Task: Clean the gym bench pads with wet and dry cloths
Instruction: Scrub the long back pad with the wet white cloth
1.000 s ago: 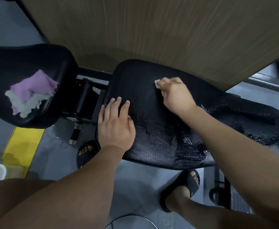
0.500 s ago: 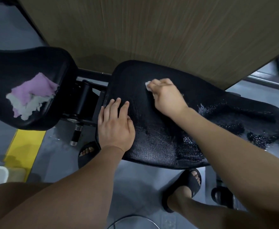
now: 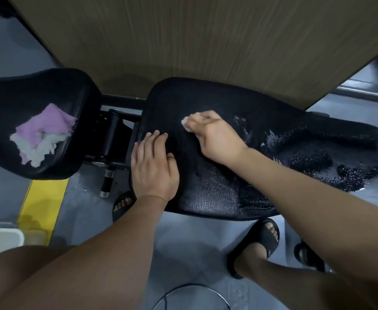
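A big wooden wall stands right behind the bench. The long bench pad is black and lies across the middle. The small seat pad is to its left, and a black metal frame fills the gap between them. A pin with a shiny tip hangs down from that frame. A heap of purple and white cloths lies on the small seat pad, well apart from both hands. The right end of the long bench pad has a wet patch with shiny drops and some white foam. The grey floor has a yellow stripe at the left, and a white tub sits near it. A thin cable curls on the floor by the person's legs. The left sandal pokes out under the pad's left end, and the right sandal is just below its near edge. The right arm reaches over the pad and hides part of it. The left hand lies flat on the pad's left end, fingers straight and close together, holding nothing. The right hand is curled tight round a small white cloth and presses it on the pad, a little beyond the left hand. The two hands are near but apart.
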A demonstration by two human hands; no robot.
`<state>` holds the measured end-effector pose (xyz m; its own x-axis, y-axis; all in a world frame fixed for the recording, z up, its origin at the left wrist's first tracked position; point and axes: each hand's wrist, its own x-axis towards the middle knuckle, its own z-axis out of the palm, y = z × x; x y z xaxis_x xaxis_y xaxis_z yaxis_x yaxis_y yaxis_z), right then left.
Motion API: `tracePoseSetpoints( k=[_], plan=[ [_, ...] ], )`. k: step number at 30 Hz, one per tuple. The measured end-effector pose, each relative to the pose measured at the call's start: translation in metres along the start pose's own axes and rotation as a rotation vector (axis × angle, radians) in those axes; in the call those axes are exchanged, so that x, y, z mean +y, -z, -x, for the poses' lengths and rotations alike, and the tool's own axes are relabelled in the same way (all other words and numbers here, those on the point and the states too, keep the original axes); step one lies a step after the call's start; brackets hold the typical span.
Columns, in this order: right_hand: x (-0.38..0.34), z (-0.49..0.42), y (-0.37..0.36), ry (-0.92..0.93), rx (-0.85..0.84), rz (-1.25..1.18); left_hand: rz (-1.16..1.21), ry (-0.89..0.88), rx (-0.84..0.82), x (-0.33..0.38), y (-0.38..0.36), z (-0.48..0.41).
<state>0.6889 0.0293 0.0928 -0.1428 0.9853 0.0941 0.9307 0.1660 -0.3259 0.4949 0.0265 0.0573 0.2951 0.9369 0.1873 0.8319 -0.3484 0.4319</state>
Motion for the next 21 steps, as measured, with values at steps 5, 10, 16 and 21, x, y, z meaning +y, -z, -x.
tracePoseSetpoints(
  k=[5, 10, 16, 21],
  plan=[
    [-0.032, 0.103, 0.015, 0.267, -0.208, -0.174, -0.01, -0.003, -0.003, 0.001, -0.001, 0.0],
    [-0.011, 0.093, 0.019, 0.301, -0.222, -0.128, -0.033, 0.001, -0.003, 0.003, -0.001, 0.001],
    [-0.02, 0.086, -0.003, 0.11, -0.011, -0.129, -0.053, 0.009, -0.004, 0.007, 0.0, 0.002],
    [-0.028, 0.167, 0.01, 0.196, -0.102, -0.125, -0.118, 0.019, -0.066, 0.014, 0.005, 0.001]
  ],
)
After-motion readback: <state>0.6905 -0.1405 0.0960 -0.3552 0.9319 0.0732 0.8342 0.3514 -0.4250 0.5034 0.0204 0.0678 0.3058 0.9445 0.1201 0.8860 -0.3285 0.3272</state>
